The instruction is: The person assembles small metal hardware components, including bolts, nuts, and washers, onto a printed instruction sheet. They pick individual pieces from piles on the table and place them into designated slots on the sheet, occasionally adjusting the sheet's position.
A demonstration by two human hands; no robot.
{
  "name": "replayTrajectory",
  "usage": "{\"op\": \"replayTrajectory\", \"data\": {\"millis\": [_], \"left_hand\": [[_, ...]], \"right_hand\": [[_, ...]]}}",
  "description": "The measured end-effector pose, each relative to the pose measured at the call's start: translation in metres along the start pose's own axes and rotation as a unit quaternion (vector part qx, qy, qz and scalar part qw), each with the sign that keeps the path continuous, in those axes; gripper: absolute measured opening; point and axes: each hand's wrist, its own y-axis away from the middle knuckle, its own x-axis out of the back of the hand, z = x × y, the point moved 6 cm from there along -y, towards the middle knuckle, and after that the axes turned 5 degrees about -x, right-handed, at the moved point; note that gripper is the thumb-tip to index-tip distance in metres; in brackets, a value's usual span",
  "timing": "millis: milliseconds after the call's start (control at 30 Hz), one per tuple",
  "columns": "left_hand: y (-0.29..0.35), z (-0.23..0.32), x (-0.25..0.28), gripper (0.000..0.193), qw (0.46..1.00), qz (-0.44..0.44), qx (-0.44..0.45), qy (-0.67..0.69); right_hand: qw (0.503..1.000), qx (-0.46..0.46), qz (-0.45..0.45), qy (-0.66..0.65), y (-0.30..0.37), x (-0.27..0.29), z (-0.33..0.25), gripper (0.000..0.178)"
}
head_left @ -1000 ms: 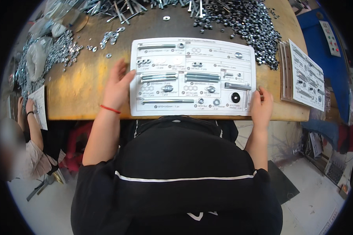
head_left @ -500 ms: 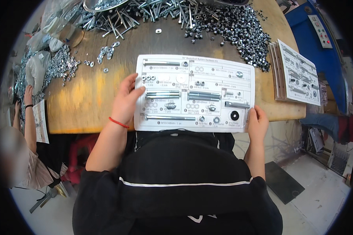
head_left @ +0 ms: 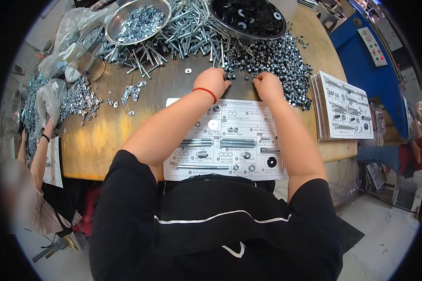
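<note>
Both my hands reach out over a printed hardware sheet (head_left: 206, 174) lying at the table's front edge, with pictures of bolts, nuts and washers on it. My left hand (head_left: 212, 82), a red cord at its wrist, rests with bent fingers at the near edge of a heap of dark-looking nuts (head_left: 286, 61). To its right, my right hand (head_left: 269, 87) also has its fingers curled down at that edge. What either hand pinches, if anything, is hidden. A few loose nuts (head_left: 246, 78) lie between them. Bolts and washers sit in the sheet's picture spots.
Beyond the hands lie piled bolts (head_left: 185, 40), a steel bowl of washers (head_left: 109, 33) and a bowl of black washers (head_left: 282, 32). Small nuts (head_left: 77, 96) and plastic bags are at the left, beside a co-worker's arm (head_left: 38, 159). Stacked sheets (head_left: 347, 132) stand right.
My hands have let go of the sheet's two sides and moved forward to the nuts. The sheet now lies lower in view, and the view takes in more of the far bowls.
</note>
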Motion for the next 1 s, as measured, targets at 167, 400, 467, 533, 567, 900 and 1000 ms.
{"op": "replayTrajectory", "data": {"millis": [167, 400, 467, 533, 567, 900, 1000], "left_hand": [[0.002, -0.005, -0.012, 0.021, 0.996, -0.012, -0.057, 0.069], [0.016, -0.017, 0.010, 0.025, 0.994, 0.021, -0.103, 0.022], [0.011, -0.010, 0.021, 0.025, 0.993, 0.046, -0.104, 0.001], [0.002, 0.003, 0.017, 0.024, 0.992, 0.047, -0.113, -0.045], [-0.001, 0.009, 0.015, 0.023, 0.990, 0.048, -0.115, -0.068], [-0.012, 0.000, 0.012, 0.016, 0.995, 0.049, -0.081, -0.035], [-0.003, -0.012, 0.033, 0.021, 0.998, 0.030, -0.051, 0.012]], "right_hand": [[0.996, 0.033, -0.074, -0.031, 0.008, -0.003, -0.011, 0.019], [0.990, 0.063, -0.077, -0.097, 0.015, -0.002, 0.002, 0.016], [0.992, 0.031, -0.095, -0.080, 0.008, -0.003, 0.005, 0.017], [0.993, 0.050, -0.049, -0.089, 0.002, -0.002, 0.001, 0.018], [0.993, 0.062, -0.027, -0.094, 0.001, -0.001, -0.003, 0.019], [0.989, 0.115, -0.008, -0.095, 0.005, -0.013, -0.017, 0.011], [0.985, 0.085, -0.048, -0.145, 0.007, -0.011, -0.014, 0.008]]}}
